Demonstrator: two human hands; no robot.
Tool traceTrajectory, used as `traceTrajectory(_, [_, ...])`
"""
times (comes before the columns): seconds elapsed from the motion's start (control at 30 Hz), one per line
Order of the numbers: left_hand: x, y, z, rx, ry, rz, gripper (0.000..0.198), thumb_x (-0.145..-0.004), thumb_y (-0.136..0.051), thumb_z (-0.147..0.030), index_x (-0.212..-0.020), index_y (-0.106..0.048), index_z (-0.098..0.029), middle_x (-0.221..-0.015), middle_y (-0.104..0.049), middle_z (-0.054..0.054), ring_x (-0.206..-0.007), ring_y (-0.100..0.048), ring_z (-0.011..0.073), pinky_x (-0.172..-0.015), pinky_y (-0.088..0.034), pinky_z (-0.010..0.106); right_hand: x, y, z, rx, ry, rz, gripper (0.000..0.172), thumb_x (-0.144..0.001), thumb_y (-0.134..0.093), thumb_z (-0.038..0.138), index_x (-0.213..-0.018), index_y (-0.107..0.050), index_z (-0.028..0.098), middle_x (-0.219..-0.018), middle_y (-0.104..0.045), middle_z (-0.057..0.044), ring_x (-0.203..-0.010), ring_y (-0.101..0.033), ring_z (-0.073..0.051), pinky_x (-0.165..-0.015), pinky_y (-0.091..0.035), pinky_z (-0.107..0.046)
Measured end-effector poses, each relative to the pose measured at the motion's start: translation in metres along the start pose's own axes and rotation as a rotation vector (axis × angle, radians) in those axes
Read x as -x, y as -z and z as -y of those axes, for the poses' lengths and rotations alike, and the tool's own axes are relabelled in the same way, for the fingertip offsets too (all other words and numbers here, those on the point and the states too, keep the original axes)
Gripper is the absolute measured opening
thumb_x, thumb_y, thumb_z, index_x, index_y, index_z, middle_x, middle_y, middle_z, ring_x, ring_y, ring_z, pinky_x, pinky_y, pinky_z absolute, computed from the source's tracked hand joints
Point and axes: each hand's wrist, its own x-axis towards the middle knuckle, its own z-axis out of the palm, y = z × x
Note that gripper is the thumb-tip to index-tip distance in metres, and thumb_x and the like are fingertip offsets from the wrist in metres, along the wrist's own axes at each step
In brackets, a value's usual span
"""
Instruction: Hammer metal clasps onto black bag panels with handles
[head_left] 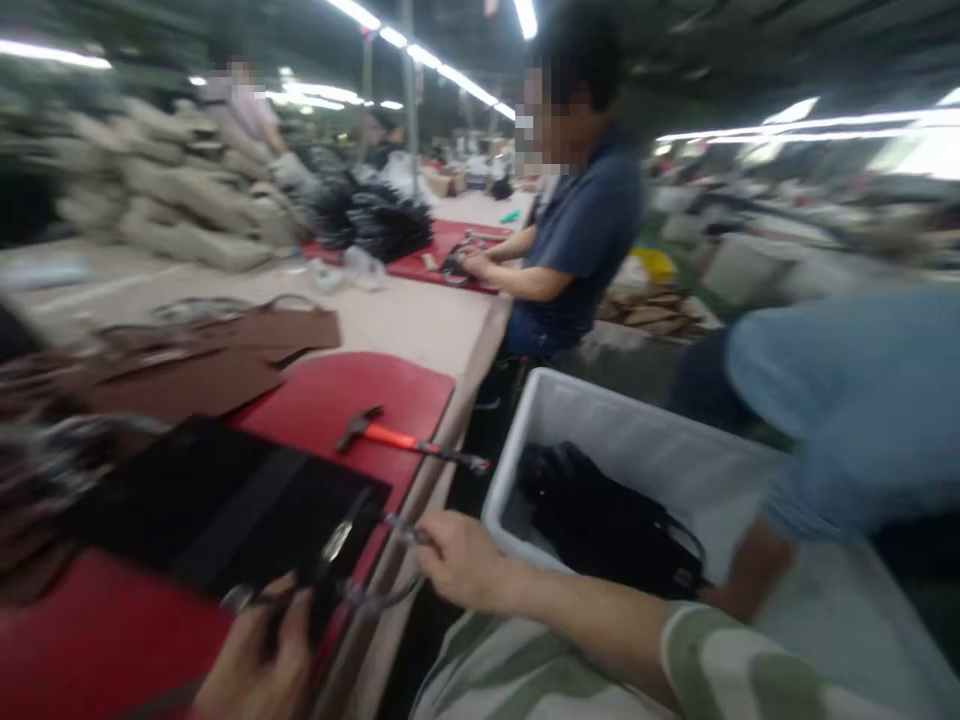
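Station viewed from the head camera; the picture is motion-blurred, so fine detail is limited. The black panel [225, 505] lies flat on the red mat [337, 395] at the near edge of the worktop [405, 320], at 11 o'clock of the left hand [259, 660]. The left hand's fingers are curled down over the panel's near corner, pinching it beside a metal fitting, which appears to pin the piece against sliding. The right hand [459, 560] sits at 2 o'clock of the left, over the worktop's edge, closed on a thin metal loop [379, 602] that runs back to the same corner; the grip looks meant to steady the hardware against the panel. A hammer [409, 440] with an orange handle rests on the mat at 12 o'clock of the right hand, within reach but apart from both. Brown cut pieces [195, 370] lie stacked at 10 o'clock. A white bin [600, 420] stands just beside the worktop at 3 o'clock, holding black bags [600, 520]; a co-worker's blue sleeve [847, 400] leans over it. A second person in a navy shirt [585, 240] works farther along.
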Motion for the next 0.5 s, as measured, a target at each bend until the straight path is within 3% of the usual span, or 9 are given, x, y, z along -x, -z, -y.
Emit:
traceTrajectory(0.07, [0.007,0.006,0.008,-0.023,0.024,-0.046,0.021,-0.084,-0.064,-0.040,-0.096,-0.072,-0.024,-0.100,-0.075,0.005,-0.096,-0.070,0.0267,-0.089,-0.057,0.040,-0.015,0.003,-0.004,-0.081,-0.010,0.066,0.018,-0.089,-0.050,0.026,-0.095,-0.064,0.017,-0.081,-0.067,-0.004,-0.072,-0.060,-0.016,-0.067,-0.043,-0.027])
traceTrajectory(0.17, [0.004,0.001,0.017,0.001,0.045,-0.080,0.020,-0.088,-0.060,-0.036,-0.096,-0.070,-0.020,-0.104,-0.075,0.008,-0.098,-0.070,0.0257,-0.090,-0.056,0.041,-0.038,-0.011,-0.011,-0.333,-0.185,0.190,0.015,-0.083,-0.057,0.032,-0.085,-0.064,0.018,-0.073,-0.065,-0.001,-0.066,-0.058,-0.014,-0.063,-0.043,-0.025])
traceTrajectory(0.27, [0.002,-0.003,0.015,-0.005,0.047,-0.099,0.018,-0.089,-0.059,-0.031,-0.098,-0.069,-0.019,-0.107,-0.074,0.009,-0.100,-0.070,0.0243,-0.091,-0.056,0.040,-0.041,-0.030,-0.017,-0.495,-0.258,0.346,0.027,-0.088,-0.047,0.040,-0.077,-0.059,0.019,-0.059,-0.061,0.001,-0.054,-0.057,-0.013,-0.052,-0.043,-0.023])
traceTrajectory(0.4, [0.006,-0.005,0.005,-0.006,0.011,-0.094,0.013,-0.088,-0.062,-0.029,-0.093,-0.070,-0.019,-0.106,-0.074,0.010,-0.102,-0.070,0.0244,-0.095,-0.055,0.041,-0.038,-0.042,-0.021,-0.609,-0.324,0.427,0.036,-0.089,-0.040,0.051,-0.079,-0.054,0.019,-0.050,-0.054,0.004,-0.041,-0.053,-0.013,-0.038,-0.039,-0.021])
traceTrajectory(0.5, [0.008,-0.007,0.004,0.142,0.190,-0.213,0.019,-0.090,-0.062,-0.034,-0.099,-0.070,-0.018,-0.107,-0.073,0.010,-0.102,-0.071,0.0237,-0.095,-0.056,0.040,-0.042,-0.042,-0.024,-0.743,-0.379,0.474,0.033,-0.082,-0.050,0.052,-0.078,-0.054,0.019,-0.058,-0.060,0.003,-0.040,-0.053,-0.011,-0.037,-0.037,-0.020])
